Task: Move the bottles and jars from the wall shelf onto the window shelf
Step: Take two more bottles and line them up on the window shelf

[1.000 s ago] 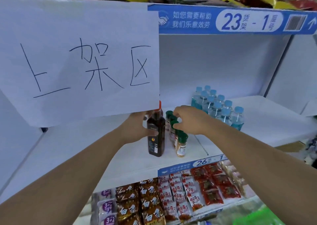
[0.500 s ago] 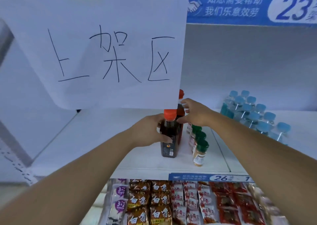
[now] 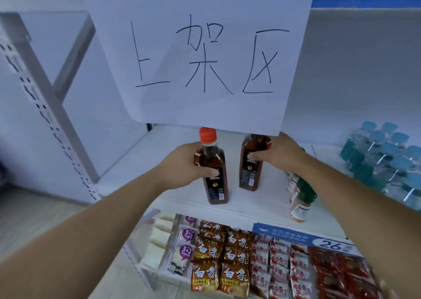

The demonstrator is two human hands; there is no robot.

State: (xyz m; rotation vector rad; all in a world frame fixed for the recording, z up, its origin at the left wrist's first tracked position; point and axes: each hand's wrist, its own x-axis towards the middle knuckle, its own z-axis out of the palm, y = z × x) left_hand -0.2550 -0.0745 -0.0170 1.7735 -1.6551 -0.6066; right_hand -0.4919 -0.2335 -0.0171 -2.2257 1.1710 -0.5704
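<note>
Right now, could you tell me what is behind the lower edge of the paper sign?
The top of the dark bottle gripped by the right hand sits behind the paper sign; its cap is covered.

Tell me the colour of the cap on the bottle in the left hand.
The cap is orange-red, clearest in the head view.

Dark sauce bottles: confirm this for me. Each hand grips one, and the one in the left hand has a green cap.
Wrong on the cap. The head view shows the dark sauce bottle in the left hand has an orange-red cap, not green. The rest holds: the right hand grips the other bottle.
</note>
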